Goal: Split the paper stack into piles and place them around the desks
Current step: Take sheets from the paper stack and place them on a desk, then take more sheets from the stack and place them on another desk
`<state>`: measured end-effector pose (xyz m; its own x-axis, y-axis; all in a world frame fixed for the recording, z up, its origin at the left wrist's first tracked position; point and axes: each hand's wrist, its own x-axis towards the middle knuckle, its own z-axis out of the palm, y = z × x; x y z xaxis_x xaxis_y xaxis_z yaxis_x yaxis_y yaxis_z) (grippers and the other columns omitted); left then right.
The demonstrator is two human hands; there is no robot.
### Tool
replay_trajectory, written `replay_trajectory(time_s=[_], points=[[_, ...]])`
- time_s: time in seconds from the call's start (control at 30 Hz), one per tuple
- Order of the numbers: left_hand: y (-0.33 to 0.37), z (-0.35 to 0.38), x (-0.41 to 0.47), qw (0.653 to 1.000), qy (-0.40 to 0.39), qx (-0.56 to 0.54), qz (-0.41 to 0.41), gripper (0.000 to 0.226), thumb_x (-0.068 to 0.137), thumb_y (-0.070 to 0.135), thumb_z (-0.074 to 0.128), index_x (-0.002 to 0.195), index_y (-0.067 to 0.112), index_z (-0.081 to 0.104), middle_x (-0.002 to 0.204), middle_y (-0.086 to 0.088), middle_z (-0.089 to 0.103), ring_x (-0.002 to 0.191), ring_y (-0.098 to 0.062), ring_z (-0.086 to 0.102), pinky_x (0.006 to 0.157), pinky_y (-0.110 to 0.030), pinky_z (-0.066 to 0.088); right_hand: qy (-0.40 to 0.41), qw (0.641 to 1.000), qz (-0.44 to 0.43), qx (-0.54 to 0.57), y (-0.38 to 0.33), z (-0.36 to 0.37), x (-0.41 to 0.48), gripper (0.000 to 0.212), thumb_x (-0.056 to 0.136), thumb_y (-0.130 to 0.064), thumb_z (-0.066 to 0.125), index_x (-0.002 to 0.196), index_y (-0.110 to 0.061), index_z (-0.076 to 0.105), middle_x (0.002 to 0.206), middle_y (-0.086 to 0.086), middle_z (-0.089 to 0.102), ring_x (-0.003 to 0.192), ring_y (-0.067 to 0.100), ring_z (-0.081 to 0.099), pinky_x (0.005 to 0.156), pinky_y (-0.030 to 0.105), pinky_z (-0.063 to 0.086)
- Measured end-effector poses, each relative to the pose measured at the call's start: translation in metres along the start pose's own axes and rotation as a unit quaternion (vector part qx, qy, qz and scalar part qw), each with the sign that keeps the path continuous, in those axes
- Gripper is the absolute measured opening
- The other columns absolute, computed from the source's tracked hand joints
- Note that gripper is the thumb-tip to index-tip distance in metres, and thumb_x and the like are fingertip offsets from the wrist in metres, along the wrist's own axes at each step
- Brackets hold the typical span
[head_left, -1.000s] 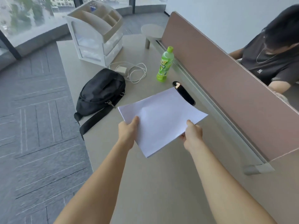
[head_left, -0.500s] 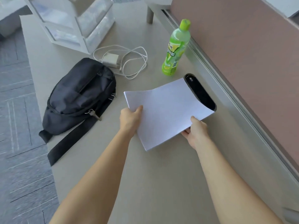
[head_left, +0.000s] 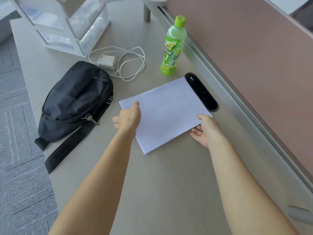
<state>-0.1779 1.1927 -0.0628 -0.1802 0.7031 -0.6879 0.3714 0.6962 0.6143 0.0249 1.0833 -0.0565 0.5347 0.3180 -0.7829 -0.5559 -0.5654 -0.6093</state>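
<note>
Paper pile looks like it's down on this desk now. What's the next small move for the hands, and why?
Probably lift both hands clear and draw them back. The paper pile lies flat on the desk, between the black bag and the cable slot. The left hand only rests fingers on its near corner, and the right hand is open beside its edge, gripping nothing.

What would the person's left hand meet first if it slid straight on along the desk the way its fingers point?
Probably the white charger cable: the left hand, resting on the paper pile, points that way, with bare desk between. Depth is unclear.
</note>
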Motion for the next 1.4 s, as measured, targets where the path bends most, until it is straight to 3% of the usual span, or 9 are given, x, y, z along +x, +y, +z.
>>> replay_trajectory(time_s=[0.23,0.33,0.4,0.5,0.67,0.8,1.03,1.2,1.4], points=[[-0.024,-0.022,-0.045,0.998,-0.031,-0.052,0.012,0.063,0.092,0.052,0.046,0.138,0.01,0.043,0.152,-0.009,0.023,0.129,-0.033,0.04,0.1,-0.045,0.037,-0.032,0.996,-0.028,0.074,0.031,-0.038,-0.05,0.033,0.094,-0.027,0.06,0.117,-0.002,0.057,0.107,0.013,0.061,0.093,0.027,0.064,0.085,0.036,0.054],[-0.048,-0.033,-0.099,0.99,-0.09,-0.107,0.006,0.066,0.084,0.052,0.051,0.133,0.007,0.047,0.15,-0.013,0.039,0.119,-0.035,0.054,0.096,-0.044,0.042,-0.053,0.987,-0.049,0.145,0.063,-0.071,-0.104,0.023,0.096,-0.023,0.058,0.104,-0.002,0.063,0.097,0.012,0.065,0.088,0.025,0.065,0.079,0.033,0.054],[-0.067,-0.041,-0.148,0.98,-0.138,-0.145,0.004,0.054,0.085,0.047,0.052,0.12,0.006,0.054,0.125,-0.013,0.058,0.104,-0.032,0.06,0.089,-0.038,0.043,-0.075,0.975,-0.053,0.204,0.083,-0.093,-0.148,0.021,0.097,-0.022,0.055,0.099,-0.003,0.065,0.094,0.011,0.066,0.089,0.024,0.065,0.081,0.031,0.053],[-0.091,-0.048,-0.228,0.962,-0.218,-0.163,0.012,0.021,0.093,0.033,0.052,0.079,0.018,0.046,0.077,0.0,0.042,0.078,-0.023,0.046,0.073,-0.031,0.04,-0.082,0.961,-0.065,0.256,0.11,-0.132,-0.216,0.021,0.098,-0.02,0.051,0.093,-0.005,0.065,0.09,0.01,0.066,0.086,0.023,0.065,0.08,0.031,0.052],[-0.138,-0.062,-0.338,0.927,-0.347,-0.132,0.046,0.016,0.093,0.027,0.053,0.098,0.013,0.06,0.086,-0.004,0.061,0.075,-0.023,0.056,0.069,-0.03,0.045,-0.032,0.952,-0.141,0.269,0.155,-0.211,-0.324,0.02,0.098,-0.016,0.052,0.087,-0.008,0.065,0.075,0.005,0.069,0.073,0.018,0.063,0.07,0.027,0.051],[-0.175,-0.076,-0.411,0.901,-0.417,-0.08,0.088,0.012,0.092,0.023,0.057,0.09,0.014,0.065,0.072,0.0,0.058,0.057,-0.017,0.051,0.06,-0.026,0.041,0.039,0.937,-0.234,0.257,0.206,-0.275,-0.414,0.02,0.098,-0.013,0.055,0.079,-0.01,0.063,0.059,-0.001,0.064,0.054,0.011,0.058,0.053,0.02,0.048],[-0.267,-0.103,-0.507,0.777,-0.62,-0.019,0.107,0.029,0.092,0.013,0.062,0.069,0.016,0.046,0.059,0.001,0.038,0.052,-0.014,0.032,0.057,-0.028,0.028,0.209,0.877,-0.34,0.269,0.347,-0.352,-0.573,0.022,0.097,-0.003,0.051,0.075,-0.005,0.055,0.056,0.001,0.056,0.049,0.012,0.05,0.046,0.021,0.041],[-0.33,-0.134,-0.557,0.678,-0.732,0.013,0.075,0.03,0.097,0.005,0.055,0.068,0.014,0.058,0.061,-0.001,0.041,0.055,-0.014,0.039,0.06,-0.028,0.032,0.299,0.852,-0.32,0.287,0.442,-0.382,-0.645,0.028,0.097,-0.007,0.054,0.069,-0.01,0.056,0.056,0.001,0.053,0.052,0.017,0.046,0.053,0.027,0.038],[-0.384,-0.13,-0.605,0.66,-0.742,0.064,0.102,0.026,0.094,0.009,0.061,0.073,0.016,0.046,0.057,0.0,0.041,0.054,-0.015,0.04,0.056,-0.027,0.035,0.358,0.81,-0.324,0.333,0.521,-0.417,-0.698,0.032,0.095,-0.004,0.056,0.064,-0.009,0.051,0.058,0.003,0.049,0.054,0.02,0.044,0.055,0.031,0.036]])
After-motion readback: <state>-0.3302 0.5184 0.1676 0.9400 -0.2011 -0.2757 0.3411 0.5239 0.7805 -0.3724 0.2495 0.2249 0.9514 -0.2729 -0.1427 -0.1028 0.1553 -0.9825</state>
